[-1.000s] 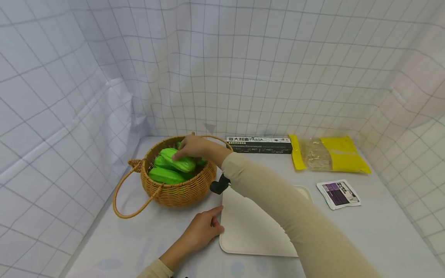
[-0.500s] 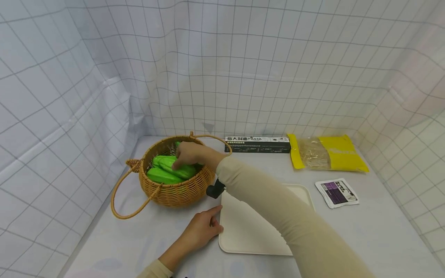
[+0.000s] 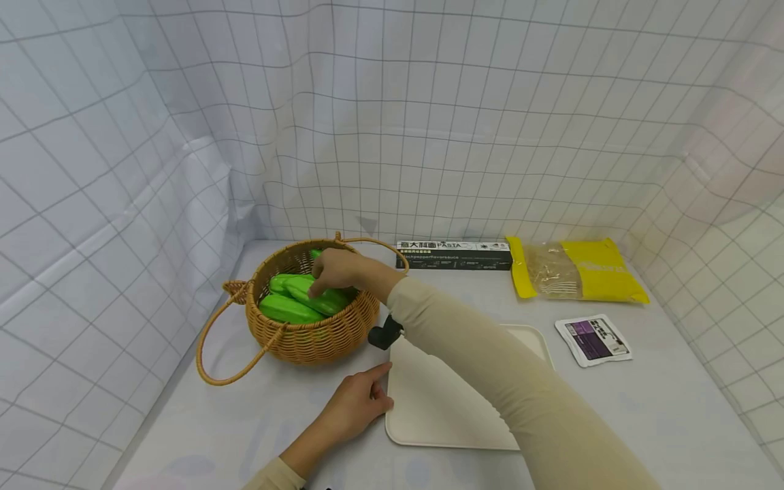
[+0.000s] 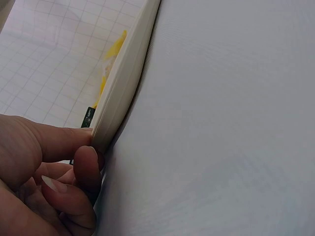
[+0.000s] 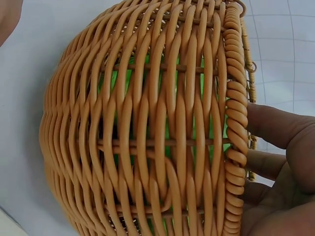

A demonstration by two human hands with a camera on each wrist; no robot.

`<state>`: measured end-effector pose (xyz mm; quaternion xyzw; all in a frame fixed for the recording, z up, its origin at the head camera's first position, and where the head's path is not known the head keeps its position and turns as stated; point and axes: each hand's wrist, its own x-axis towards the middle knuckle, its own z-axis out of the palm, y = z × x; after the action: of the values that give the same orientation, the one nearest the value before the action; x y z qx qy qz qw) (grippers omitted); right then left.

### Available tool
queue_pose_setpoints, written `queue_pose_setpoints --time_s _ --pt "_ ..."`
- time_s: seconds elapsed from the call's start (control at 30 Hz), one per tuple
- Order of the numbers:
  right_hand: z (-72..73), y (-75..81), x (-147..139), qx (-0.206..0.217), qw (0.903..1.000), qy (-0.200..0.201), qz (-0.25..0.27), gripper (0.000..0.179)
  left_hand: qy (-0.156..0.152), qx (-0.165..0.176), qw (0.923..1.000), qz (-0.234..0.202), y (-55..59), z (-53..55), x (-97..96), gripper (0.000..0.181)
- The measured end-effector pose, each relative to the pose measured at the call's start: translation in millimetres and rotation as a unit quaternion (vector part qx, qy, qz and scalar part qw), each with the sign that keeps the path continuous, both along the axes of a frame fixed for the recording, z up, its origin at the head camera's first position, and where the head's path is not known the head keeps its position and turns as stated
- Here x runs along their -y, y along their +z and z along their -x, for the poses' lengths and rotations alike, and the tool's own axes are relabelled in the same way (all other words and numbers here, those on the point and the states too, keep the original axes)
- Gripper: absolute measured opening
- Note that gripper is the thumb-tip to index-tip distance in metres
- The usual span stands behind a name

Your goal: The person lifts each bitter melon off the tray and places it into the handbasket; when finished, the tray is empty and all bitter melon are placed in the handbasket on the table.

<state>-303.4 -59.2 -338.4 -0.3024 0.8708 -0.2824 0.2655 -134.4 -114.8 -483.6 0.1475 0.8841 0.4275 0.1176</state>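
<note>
A brown wicker basket (image 3: pixel 318 344) on the left holds several bright green, ridged gourds (image 3: pixel 288 309). My right hand (image 3: pixel 339 269) reaches over its right rim from above and grips the upper green gourd (image 3: pixel 300 289), thumb against its near side; its other fingertips are hidden. In the right wrist view, my right hand (image 5: pixel 285 172) reaches past the rim of the basket (image 5: pixel 147 118). My left hand (image 3: pixel 355 406) rests at the left edge of a shallow off-white tray (image 3: pixel 429 408), touching it with thumb and index finger. In the left wrist view, the fingers (image 4: pixel 64 142) meet the tray's side wall (image 4: pixel 120 93).
Behind the tray lies a dark pasta box (image 3: pixel 456 256), with a yellow pasta bag (image 3: pixel 578 271) beside it. A white and purple sachet (image 3: pixel 594 340) is at the right. The basket's handle (image 3: pixel 223 378) hangs outward. Gridded white sheeting (image 3: pixel 429 136) encloses the table.
My right hand has lowered the upper green gourd a little among the others, then stayed nearly still. The left hand has kept its place at the tray's edge.
</note>
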Motion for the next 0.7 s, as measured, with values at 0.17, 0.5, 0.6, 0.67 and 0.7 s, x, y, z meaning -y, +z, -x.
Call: queue_pose_setpoints --time_s 0.17,0.5,0.6,0.67,0.7 --pt "2.3 -0.3 -1.1 0.018 0.9996 -0.011 0.021 0.055 -0.002 0.002 1.0000 -0.001 -0.8 0.6 0.4 0.064" --pt "3.0 7.8 -14.6 0.044 0.9977 -0.008 0.050 0.050 0.005 0.001 1.0000 0.008 -1.3 1.1 -0.8 0.063" --pt "1.7 13.4 -30.1 0.073 0.9923 -0.019 0.098 0.050 0.010 -0.001 0.9999 0.010 -1.1 0.9 -1.3 0.062" --pt "0.8 16.4 -43.8 0.085 0.9865 -0.029 0.137 0.049 0.014 -0.001 0.9998 0.012 -0.8 0.9 -1.6 0.062" --pt "0.7 16.3 -51.2 0.088 0.9831 -0.036 0.157 0.047 0.015 -0.002 0.9998 0.013 -0.6 1.0 -1.5 0.062"
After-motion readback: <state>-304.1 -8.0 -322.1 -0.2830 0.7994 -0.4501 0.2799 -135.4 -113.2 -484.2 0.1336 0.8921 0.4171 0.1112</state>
